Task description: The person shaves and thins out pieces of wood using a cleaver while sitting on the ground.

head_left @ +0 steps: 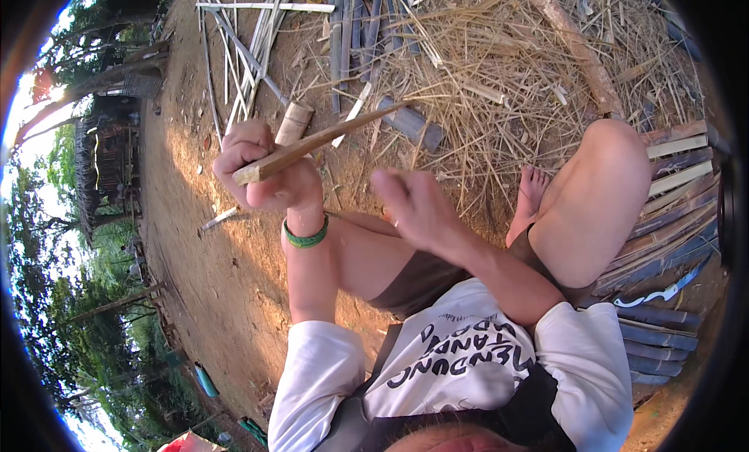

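My left hand point(273, 175) is closed around a brown wooden stick point(328, 137), raised in front of me. Its pale, squared-off end points back toward me, and the far end narrows away to the right. A green band circles my left wrist. Over my lap, to the right of the stick and apart from it, is my right hand point(417, 208). Its fingers are curled in and slightly blurred, so whatever they may hold is hidden. Beneath the stick, on the ground, lies a short bamboo section point(293, 124).
Split bamboo strips point(261, 46) lie far left, dark slats point(359, 23) at the far middle. Dry shavings point(499, 69) cover the far right ground around a log point(573, 46). Bamboo pieces point(663, 226) line my right side, with a curved blue-white object point(667, 290) on them.
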Motion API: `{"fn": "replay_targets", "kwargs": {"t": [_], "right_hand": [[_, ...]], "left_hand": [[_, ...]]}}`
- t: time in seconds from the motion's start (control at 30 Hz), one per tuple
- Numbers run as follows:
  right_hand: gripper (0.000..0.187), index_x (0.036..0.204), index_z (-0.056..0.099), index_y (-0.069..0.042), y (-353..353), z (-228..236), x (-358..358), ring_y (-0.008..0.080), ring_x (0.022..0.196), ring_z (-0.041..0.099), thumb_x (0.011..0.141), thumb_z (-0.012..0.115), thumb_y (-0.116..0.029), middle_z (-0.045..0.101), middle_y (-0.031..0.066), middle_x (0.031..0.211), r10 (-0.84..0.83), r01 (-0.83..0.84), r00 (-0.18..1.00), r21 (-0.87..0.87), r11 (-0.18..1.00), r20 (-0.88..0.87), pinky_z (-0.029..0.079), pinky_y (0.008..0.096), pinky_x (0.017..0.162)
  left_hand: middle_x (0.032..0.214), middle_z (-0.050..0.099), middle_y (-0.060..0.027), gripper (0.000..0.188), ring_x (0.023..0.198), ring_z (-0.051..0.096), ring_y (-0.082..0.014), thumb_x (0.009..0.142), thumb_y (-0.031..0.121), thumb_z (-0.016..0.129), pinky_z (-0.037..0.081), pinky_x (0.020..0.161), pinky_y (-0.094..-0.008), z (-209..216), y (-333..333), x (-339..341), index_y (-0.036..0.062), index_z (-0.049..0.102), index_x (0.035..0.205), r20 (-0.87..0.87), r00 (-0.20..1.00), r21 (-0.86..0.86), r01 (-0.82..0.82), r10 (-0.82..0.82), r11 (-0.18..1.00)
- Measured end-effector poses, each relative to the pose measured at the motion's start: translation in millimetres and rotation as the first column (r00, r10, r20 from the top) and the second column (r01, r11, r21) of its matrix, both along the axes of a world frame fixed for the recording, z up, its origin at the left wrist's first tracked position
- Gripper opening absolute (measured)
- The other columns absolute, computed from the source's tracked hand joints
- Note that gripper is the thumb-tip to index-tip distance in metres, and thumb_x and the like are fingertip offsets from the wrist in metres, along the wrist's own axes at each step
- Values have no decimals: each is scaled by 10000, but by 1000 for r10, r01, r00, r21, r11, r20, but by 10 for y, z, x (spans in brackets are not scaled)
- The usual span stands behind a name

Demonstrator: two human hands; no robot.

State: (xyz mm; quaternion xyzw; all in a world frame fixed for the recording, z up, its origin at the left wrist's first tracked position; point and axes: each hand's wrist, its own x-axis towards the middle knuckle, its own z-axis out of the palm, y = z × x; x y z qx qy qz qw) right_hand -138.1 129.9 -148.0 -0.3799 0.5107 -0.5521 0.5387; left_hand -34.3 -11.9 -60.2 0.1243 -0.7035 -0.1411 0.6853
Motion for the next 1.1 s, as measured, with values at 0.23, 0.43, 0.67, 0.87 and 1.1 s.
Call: {"fn": "replay_targets", "kwargs": {"t": [0.23, 0.43, 0.67, 0.87, 1.1], "right_hand": [[564, 703, 565, -7, 96, 208, -5, 162, 492, 460, 1010, 450, -466, 506, 81, 535, 20, -33, 996, -146, 989, -88, 391, 368, 497], [617, 626, 547, -77, -194, -834, 72, 126, 488, 411, 992, 442, -562, 414, -8, 504, -56, 58, 998, 212, 976, -14, 339, 354, 483], [652, 660, 587, -1, -254, -767, 144, 180, 485, 500, 986, 454, -550, 521, 88, 517, -68, 89, 977, 96, 991, -204, 386, 414, 494], [619, 643, 562, -19, -230, -1072, 173, 175, 462, 500, 987, 474, -526, 528, 81, 531, -191, 180, 963, -74, 981, -190, 386, 377, 455], [670, 552, 441, -121, -169, -2119, 70, 134, 431, 406, 954, 443, -658, 391, -12, 481, -50, 111, 992, 601, 792, -118, 329, 340, 426]], "left_hand": [[637, 394, -37, 714, 596, 371, -143, 853, 782, 423, 330, 551, -288, -28, 24, 92, 74, 389, 771, 26, 1000, 15, 2, -2, 1000], [653, 361, -18, 714, 592, 349, -132, 843, 790, 395, 281, 514, -271, -35, -57, 135, 80, 363, 771, 13, 1000, 27, 6, -6, 1000], [644, 341, -7, 651, 558, 326, -121, 909, 727, 344, 240, 495, -252, 21, -294, 254, 84, 351, 806, -44, 999, -21, -26, 25, 999], [641, 365, -16, 621, 552, 325, -115, 937, 698, 290, 249, 494, -250, 37, -280, 146, 94, 347, 805, 24, 991, -1, -135, 135, 991], [639, 342, -9, 611, 551, 323, -106, 957, 671, 245, 261, 507, -246, 36, -330, 198, 94, 338, 777, 40, 942, -81, -331, 334, 940]]}}
